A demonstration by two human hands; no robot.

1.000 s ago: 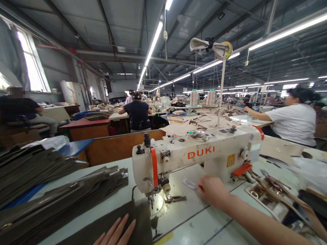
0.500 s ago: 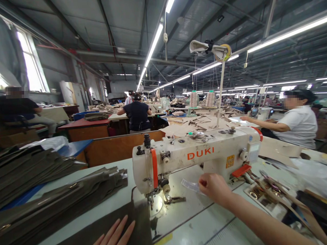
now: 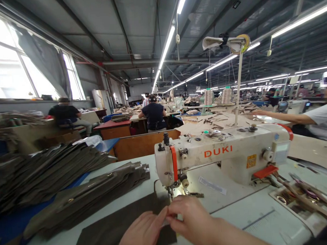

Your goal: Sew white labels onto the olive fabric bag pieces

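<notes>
Here, your right hand's (image 3: 192, 216) fingers pinch narrowly beside your left hand (image 3: 142, 232), whose grip you cannot tell, over the dark olive fabric piece (image 3: 116, 224). It lies toward the table's (image 3: 139, 189) near edge, before the white, orange-trimmed sewing machine (image 3: 220, 149); a translucent strip (image 3: 212, 185) rests right of the needle area.

Probably curtained windows (image 3: 36, 82), tube lights (image 3: 166, 47).

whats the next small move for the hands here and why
Probably ease the dark fabric towards the needle area, keeping both hands together: the left hand and right hand meet at its edge, just in front of the sewing machine's lit needle area.
</notes>
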